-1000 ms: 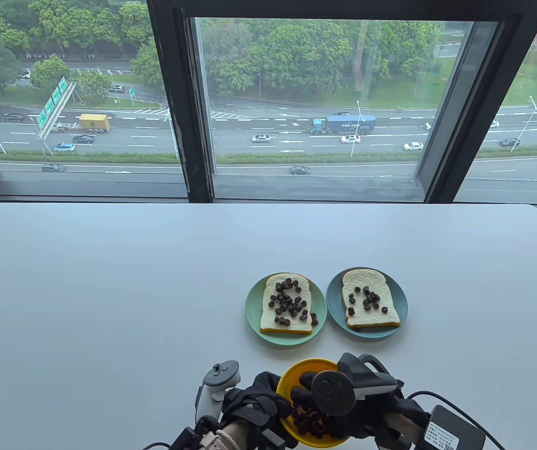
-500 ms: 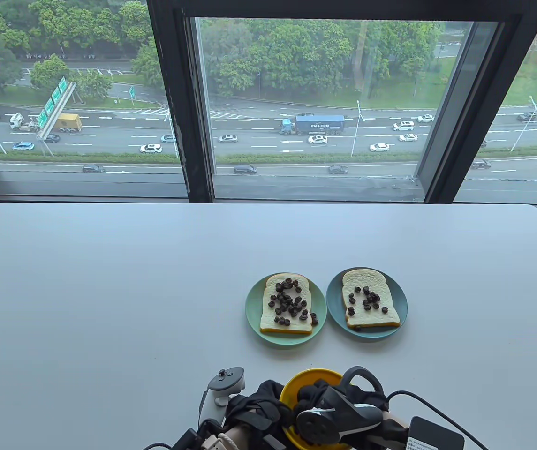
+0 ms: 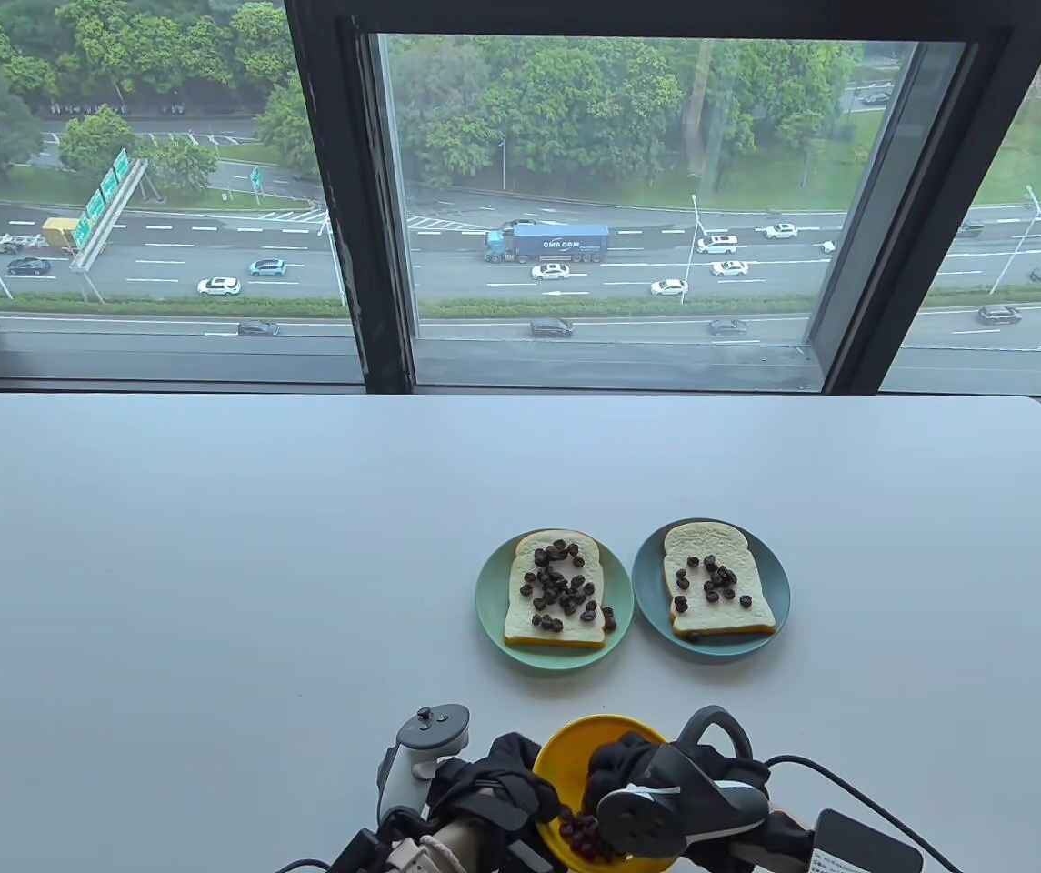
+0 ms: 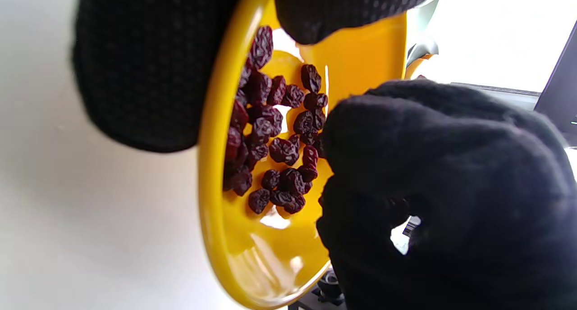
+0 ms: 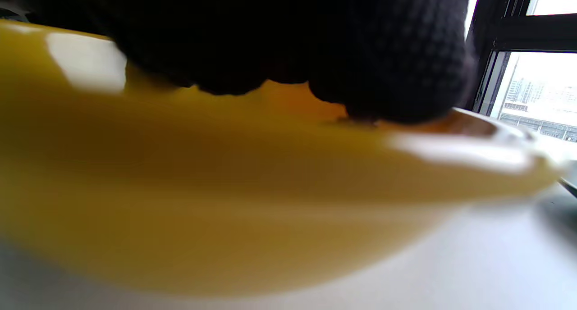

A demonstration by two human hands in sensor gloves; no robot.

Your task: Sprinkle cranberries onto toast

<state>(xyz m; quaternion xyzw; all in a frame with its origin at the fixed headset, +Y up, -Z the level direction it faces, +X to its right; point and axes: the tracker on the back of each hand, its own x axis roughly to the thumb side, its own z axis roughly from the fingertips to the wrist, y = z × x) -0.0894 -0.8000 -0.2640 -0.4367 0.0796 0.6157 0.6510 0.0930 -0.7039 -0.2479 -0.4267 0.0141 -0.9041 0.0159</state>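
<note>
A yellow bowl (image 3: 565, 759) with dried cranberries (image 3: 580, 832) sits at the table's near edge. My left hand (image 3: 495, 780) grips its left rim, thumb inside and fingers outside; this shows in the left wrist view (image 4: 144, 71). My right hand (image 3: 626, 767) reaches into the bowl, its fingers (image 4: 428, 179) bunched together on the cranberries (image 4: 270, 143). The right wrist view shows those fingers (image 5: 360, 53) over the bowl's rim (image 5: 270, 166). Two toast slices (image 3: 556, 591) (image 3: 715, 591) lie beyond, both topped with cranberries.
The left toast is on a green plate (image 3: 490, 618), the right toast on a blue plate (image 3: 780, 591), side by side just beyond the bowl. A cable (image 3: 838, 777) trails from my right wrist. The table ends at a window.
My right hand turned and sank into the bowl, its fingers closing together over the cranberries. My left hand kept hold of the rim. The toasts did not move.
</note>
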